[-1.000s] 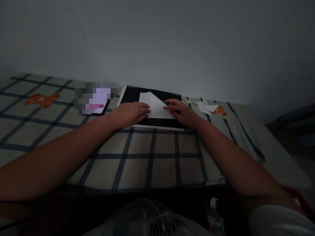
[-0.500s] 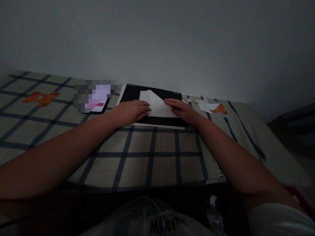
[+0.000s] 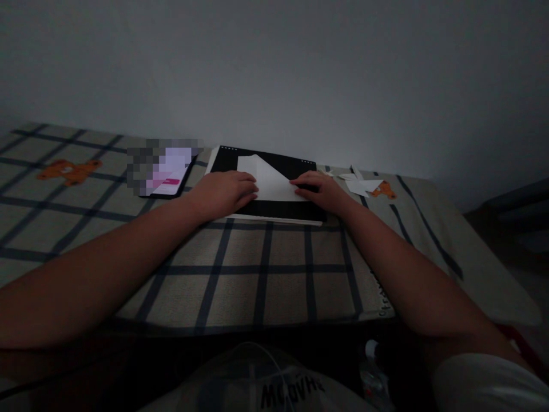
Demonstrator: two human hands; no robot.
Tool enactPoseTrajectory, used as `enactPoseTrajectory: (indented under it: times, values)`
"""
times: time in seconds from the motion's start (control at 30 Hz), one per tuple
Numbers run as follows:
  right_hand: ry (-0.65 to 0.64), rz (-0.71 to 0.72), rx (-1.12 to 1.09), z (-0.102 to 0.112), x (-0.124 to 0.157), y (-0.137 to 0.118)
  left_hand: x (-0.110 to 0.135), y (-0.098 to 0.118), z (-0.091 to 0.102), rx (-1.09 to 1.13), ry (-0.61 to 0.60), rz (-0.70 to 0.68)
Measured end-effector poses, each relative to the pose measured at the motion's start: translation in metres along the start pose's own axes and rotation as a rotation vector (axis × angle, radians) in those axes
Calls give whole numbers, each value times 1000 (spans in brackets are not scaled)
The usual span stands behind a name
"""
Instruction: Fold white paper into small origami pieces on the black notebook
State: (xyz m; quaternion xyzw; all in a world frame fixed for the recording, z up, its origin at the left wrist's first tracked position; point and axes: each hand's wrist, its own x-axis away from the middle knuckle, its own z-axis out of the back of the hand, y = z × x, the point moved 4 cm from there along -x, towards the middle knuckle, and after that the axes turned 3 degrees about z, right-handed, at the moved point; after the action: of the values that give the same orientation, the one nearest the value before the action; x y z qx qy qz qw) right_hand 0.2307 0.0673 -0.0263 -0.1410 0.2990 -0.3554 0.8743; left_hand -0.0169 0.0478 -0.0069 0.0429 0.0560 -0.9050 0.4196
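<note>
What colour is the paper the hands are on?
The paper is white, lying on a black cover; the head view shows it.

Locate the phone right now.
Head view, left of centre: the phone lies on the checked cloth, just left of the black pad and beyond the left forearm.

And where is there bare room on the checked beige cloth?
Bare checked beige cloth shows between the black rectangular pad, both forearms and its near edge; also left of the lit phone, around the printed orange bear. Crowded: the pad, under the left hand, right hand and folded white paper; right of it, white paper pieces.
</note>
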Motion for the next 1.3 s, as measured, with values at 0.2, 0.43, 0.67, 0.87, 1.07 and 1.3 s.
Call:
enactPoseTrajectory:
  times: [0.2,0.43,0.67,0.87,1.07,1.3]
  values:
    - [-42,-48,61,2,0,12,-1,0,0,2,-4,-9]
    - [-94,-135,91,3,0,14,1,2,1,-14,0,-16]
    - [-131,-108,54,5,1,12,1,2,1,-10,-5,-4]
    - [-78,-107,46,6,2,11,1,0,0,25,0,-11]
    - [-74,-63,33,3,2,11,1,0,-1,26,5,-17]
    - [-84,-55,43,3,2,13,1,2,-1,33,16,-13]
